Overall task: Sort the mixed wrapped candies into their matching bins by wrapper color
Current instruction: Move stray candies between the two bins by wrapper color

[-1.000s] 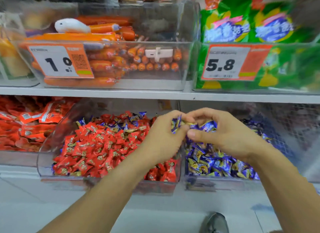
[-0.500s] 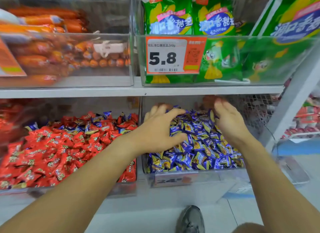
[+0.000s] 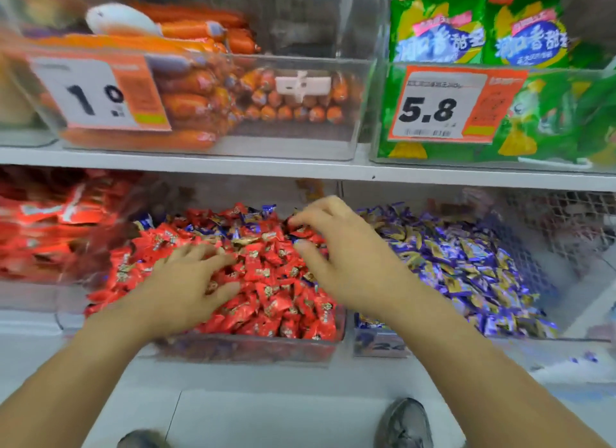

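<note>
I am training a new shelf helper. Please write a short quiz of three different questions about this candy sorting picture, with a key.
1. True or false: both hands are over the red candy bin.
2. Which strays lie among the red candies? A green, B blue, C orange.
3. Fill in: the price tag above the blue candy bin reads ___.

Key: 1 true: left hand, right hand. 2 B, blue strays. 3 5.8.

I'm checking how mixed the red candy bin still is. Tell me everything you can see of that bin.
The red candy bin is a clear plastic tub on the lower shelf, left of the purple candy bin. It is heaped with shiny red wrapped candies; several blue-purple strays lie among them toward the back. The left hand rests spread on the pile, and the right hand reaches over its back right, fingers curled down.
</note>
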Tool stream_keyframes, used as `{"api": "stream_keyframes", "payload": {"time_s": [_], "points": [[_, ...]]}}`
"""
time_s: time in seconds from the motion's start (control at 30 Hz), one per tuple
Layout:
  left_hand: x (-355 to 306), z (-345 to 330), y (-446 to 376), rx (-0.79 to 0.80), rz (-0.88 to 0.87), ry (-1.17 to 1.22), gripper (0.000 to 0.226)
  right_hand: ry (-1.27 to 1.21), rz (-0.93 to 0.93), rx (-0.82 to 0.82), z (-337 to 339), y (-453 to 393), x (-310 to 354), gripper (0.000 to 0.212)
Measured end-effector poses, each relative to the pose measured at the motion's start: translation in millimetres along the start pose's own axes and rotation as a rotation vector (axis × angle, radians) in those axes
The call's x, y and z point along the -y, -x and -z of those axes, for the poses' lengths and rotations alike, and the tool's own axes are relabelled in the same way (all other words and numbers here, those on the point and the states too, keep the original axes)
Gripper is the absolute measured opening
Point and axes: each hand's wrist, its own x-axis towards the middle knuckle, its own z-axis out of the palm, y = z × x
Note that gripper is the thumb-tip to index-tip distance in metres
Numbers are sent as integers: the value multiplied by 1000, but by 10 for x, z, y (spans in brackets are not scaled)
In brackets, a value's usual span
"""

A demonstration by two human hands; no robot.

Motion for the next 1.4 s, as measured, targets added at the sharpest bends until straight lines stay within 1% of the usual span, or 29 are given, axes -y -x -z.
{"api": "stream_keyframes", "payload": {"time_s": [0.07, 0.13, 0.23, 0.33, 0.43, 0.5, 0.53, 0.57, 0.6, 0.63, 0.67, 0.73, 0.77, 0.83, 0.87, 1.0, 1.07, 1.1, 1.13, 1.17, 1.2, 1.23, 1.3, 1.33, 1.4], "points": [[140, 25, 48, 52, -23, 77, 86, -14, 71, 117, -276, -161, 276, 38], [196, 35, 82, 36, -38, 103, 83, 57, 54, 223, -532, -337, 368, 44], [219, -27, 112, -3, -16, 85, 77, 150, -62, 315, -691, -649, 248, 50], [208, -88, 127, -58, -23, 77, 73, 184, -151, 397, -643, -1044, 85, 50], [225, -64, 133, -77, -2, 68, 78, 284, -200, 510, -665, -1447, -22, 54], [276, -46, 128, -50, 27, 69, 87, 209, -219, 543, -744, -1628, -38, 62], [300, -36, 118, -48, 35, 80, 89, 163, -210, 581, -805, -1700, -31, 71], [318, -36, 111, -50, 43, 89, 90, 161, -184, 646, -874, -1756, 1, 83], [327, -38, 103, -53, 57, 90, 90, 209, -154, 709, -960, -1807, 41, 93], [326, -46, 92, -55, 80, 84, 89, 258, -129, 761, -1073, -1854, 70, 99], [323, -52, 81, -58, 111, 73, 86, 305, -118, 804, -1158, -1895, 112, 100], [299, -63, 65, -55, 175, 69, 81, 357, -144, 882, -1322, -1960, 132, 97], [293, -64, 57, -54, 194, 80, 84, 353, -157, 897, -1363, -1974, 120, 100], [308, -47, 39, -57, 199, 94, 95, 314, -172, 865, -1349, -1960, 76, 109], [321, -36, 24, -62, 194, 105, 101, 290, -165, 834, -1309, -1934, 58, 107], [351, -17, -16, -57, 209, 200, 120, 145, -180, 750, -1145, -1808, -55, 88], [362, 8, -11, -51, 198, 249, 125, 11, -244, 685, -1057, -1743, -65, 81], [371, 27, -10, -52, 185, 289, 127, -77, -263, 648, -999, -1699, -45, 74], [375, 60, -1, -66, 173, 344, 129, -129, -234, 619, -930, -1640, -4, 64], [379, 93, 4, -94, 163, 405, 129, -132, -181, 607, -860, -1581, 54, 55], [380, 127, 8, -141, 144, 455, 129, -99, -126, 608, -797, -1518, 128, 49], [381, 157, 7, -194, 116, 483, 129, -72, -81, 612, -747, -1451, 198, 49], [385, 200, 2, -265, 36, 517, 124, -21, -34, 620, -678, -1316, 308, 59], [386, 215, 10, -257, -6, 549, 119, -8, -16, 611, -649, -1248, 339, 67], [376, 229, 42, -177, -72, 624, 111, 36, 28, 584, -578, -1079, 392, 79]]}}
